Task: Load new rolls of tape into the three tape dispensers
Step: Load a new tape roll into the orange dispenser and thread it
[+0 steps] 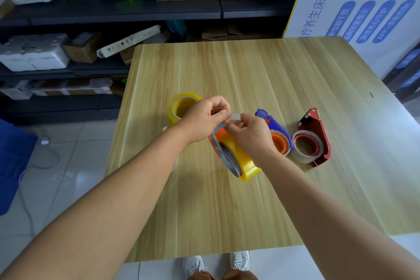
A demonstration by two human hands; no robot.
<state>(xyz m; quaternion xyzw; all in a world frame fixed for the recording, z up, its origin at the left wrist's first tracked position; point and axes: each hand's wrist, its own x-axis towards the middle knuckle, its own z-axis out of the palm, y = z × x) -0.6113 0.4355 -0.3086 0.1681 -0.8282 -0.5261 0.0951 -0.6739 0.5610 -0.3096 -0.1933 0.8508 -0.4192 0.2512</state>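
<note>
I have the orange dispenser with its yellow tape roll braced on the counter, left hand closed on its head, right hand pinching the tape end for threading.

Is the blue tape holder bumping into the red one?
Apart. In the head view, a strip of bare table shows between the blue dispenser and the red dispenser, though their rolls sit close together.
</note>
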